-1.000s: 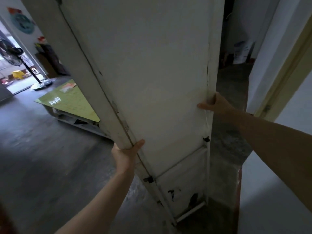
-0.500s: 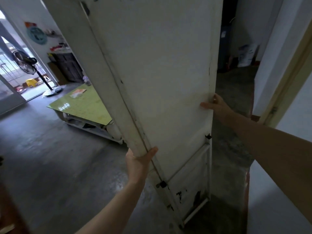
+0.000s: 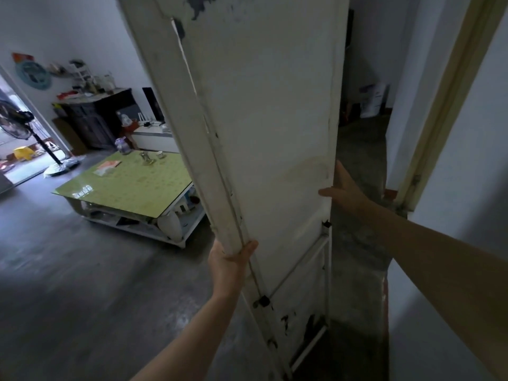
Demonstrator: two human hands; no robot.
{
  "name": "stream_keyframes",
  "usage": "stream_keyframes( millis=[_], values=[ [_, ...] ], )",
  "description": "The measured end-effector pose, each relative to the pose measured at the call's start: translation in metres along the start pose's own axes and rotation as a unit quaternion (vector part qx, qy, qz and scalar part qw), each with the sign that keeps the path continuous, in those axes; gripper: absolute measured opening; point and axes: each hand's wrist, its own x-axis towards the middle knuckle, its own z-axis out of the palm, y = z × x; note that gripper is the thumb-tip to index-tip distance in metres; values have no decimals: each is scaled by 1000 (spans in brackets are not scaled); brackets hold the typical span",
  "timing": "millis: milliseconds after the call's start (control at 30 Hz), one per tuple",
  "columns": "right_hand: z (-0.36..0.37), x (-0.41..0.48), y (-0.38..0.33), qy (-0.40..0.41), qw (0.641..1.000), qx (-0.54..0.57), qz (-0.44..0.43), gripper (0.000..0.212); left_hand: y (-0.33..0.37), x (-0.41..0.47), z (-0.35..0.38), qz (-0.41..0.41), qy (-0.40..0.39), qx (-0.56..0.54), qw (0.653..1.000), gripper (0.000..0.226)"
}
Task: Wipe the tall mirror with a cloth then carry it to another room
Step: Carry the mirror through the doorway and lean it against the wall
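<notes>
The tall mirror (image 3: 269,127) fills the middle of the view with its worn white back panel towards me, leaning top-left and lifted off the floor. Its glass side is hidden. My left hand (image 3: 229,259) grips the left frame edge low down, thumb on the back panel. My right hand (image 3: 343,191) holds the right edge at mid height, fingers curled around the far side. A folding stand bar runs down the lower back. No cloth is visible.
A low green-topped table (image 3: 129,185) stands on the grey floor to the left. Behind it are a dark cabinet (image 3: 93,122) and a standing fan (image 3: 19,125) near a bright opening. A door frame (image 3: 442,105) and white wall are close on the right; a dim passage lies beyond.
The view has swung left and moved into the room, bringing the table and cabinet closer. Both hands keep their grip, and the mirror has shifted slightly right in the view.
</notes>
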Motion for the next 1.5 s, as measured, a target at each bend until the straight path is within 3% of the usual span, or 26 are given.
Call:
stream_keyframes(
  millis=[67,267,433,633,833,1033,1233,1367,1500],
  values=[
    [-1,-9,-1,3,1000,-19,-10,66,2,-2,-3,-6,-3,-1,1000,33],
    [7,-26,-2,-21,998,-40,46,80,2,-1,-6,2,-49,9,999,36],
    [13,-50,-11,-29,995,-61,74,77,4,-11,-6,11,-120,35,992,46],
    [23,-90,-56,-5,996,-60,63,68,7,-26,1,22,-153,8,988,47],
    [50,-151,-101,73,996,-51,9,58,8,-26,2,32,-173,6,984,27],
    [88,-166,-169,59,982,-168,-65,76,10,-24,1,3,-194,12,981,26],
    [119,-178,-186,35,970,-235,-57,90,14,-26,-2,-6,-250,-21,968,18],
    [139,-182,-188,74,965,-244,-63,104,18,-34,-1,-31,-311,-55,948,6],
    [148,-185,-191,160,944,-280,-76,87,22,-42,5,-28,-355,-70,932,13]
  ],
)
